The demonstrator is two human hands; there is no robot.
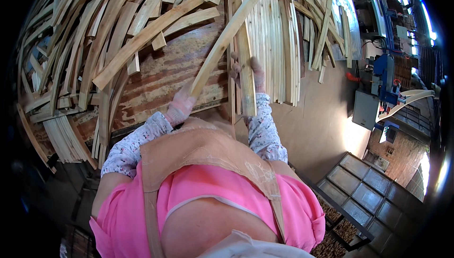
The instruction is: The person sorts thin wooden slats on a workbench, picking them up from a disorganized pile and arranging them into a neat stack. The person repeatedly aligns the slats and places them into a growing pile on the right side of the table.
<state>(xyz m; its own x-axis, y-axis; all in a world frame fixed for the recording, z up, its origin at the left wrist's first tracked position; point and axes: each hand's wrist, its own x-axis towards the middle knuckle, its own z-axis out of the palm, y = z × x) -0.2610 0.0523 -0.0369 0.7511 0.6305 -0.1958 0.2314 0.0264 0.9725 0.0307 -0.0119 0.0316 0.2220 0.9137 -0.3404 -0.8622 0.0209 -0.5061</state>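
Note:
My left hand [182, 104], in a pale pink glove, is closed on the near end of a long wooden slat [226, 40]. This slat slants away to the upper right, its far part crossing over the other wood. My right hand [257, 73], gloved too, grips a second wooden slat [247, 76] from the right, with fingers showing on its left side. That slat points nearly straight away from me. Just beyond my right hand, a row of pale slats [269, 40] lies side by side.
A large loose pile of slats [113, 26] covers the left of the worn wooden table [165, 78]. More slats [326, 26] lie crossed at the far right. A neat bundle [66, 135] sits at the near left. A blue machine [385, 76] stands right, above a metal-framed grid [362, 192].

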